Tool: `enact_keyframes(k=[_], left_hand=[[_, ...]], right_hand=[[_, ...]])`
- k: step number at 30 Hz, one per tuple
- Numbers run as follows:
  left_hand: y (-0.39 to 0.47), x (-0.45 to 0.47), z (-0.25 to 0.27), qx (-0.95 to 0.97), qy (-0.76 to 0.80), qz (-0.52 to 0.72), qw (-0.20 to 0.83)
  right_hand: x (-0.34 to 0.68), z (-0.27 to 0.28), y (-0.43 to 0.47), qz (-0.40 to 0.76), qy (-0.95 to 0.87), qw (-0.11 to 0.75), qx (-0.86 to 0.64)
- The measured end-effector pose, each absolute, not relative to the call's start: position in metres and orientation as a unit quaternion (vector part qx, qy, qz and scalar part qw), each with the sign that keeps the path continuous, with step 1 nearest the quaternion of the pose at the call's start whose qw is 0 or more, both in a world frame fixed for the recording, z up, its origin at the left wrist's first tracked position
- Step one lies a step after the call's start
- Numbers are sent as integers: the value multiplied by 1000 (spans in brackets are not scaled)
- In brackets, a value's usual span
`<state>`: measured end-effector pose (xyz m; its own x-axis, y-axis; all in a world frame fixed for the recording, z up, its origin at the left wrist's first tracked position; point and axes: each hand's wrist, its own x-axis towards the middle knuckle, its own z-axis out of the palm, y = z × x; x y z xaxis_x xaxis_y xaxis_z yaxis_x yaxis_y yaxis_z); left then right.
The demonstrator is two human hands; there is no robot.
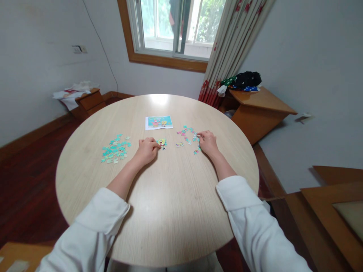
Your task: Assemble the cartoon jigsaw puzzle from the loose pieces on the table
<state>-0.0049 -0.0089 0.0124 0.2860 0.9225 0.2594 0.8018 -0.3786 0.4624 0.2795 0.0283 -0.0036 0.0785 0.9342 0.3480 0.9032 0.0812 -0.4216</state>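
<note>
Bench (pixel 159 215), head view: round, pale wood grain, bearing jigsaw pieces and 1 printed sheet.

Item: yellow cluster (pixel 162 142), small and compact, with a cartoon face; lies between the 2 hands, directly at the left fingertips, well apart from the right. No clear long axis. 1 small dark-marked piece (pixel 163 148) sits just below it, towards the wearer.

Item: left hand (pixel 148 150), palm down, fingers curled, index reaching rightwards to the lower left edge of the yellow cluster. Nearer of the 2 hands to it. Whether anything is pinched, cannot tell.

Item: right hand (pixel 208 143), half closed, fingertips pointing left among pale pieces at the right side of a loose ring of mixed pieces (pixel 189 129). Whether 1 is gripped, cannot tell.

Item: small joined group (pixel 179 144), longer left to right, lying between the yellow cluster and the right hand.

Item: orange-marked piece (pixel 196 152), below the ring, just left of the right wrist.

Item: teal pieces (pixel 115 149), loose heap, left of the left hand and apart from it.

Item: printed sheet (pixel 159 122), flat, long side running left to right, beyond the yellow cluster; shows 2 cartoon figures, pink and yellow.

Surroundings: window, curtain, cabinet at right bearing cloth.
</note>
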Motion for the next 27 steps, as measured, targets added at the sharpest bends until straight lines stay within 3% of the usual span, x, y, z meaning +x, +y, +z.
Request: enact_keyframes(k=[27], left_hand=[[-9, -4, 9, 795, 540, 252, 111]], right_hand=[[277, 0, 25, 59, -681, 275, -676]])
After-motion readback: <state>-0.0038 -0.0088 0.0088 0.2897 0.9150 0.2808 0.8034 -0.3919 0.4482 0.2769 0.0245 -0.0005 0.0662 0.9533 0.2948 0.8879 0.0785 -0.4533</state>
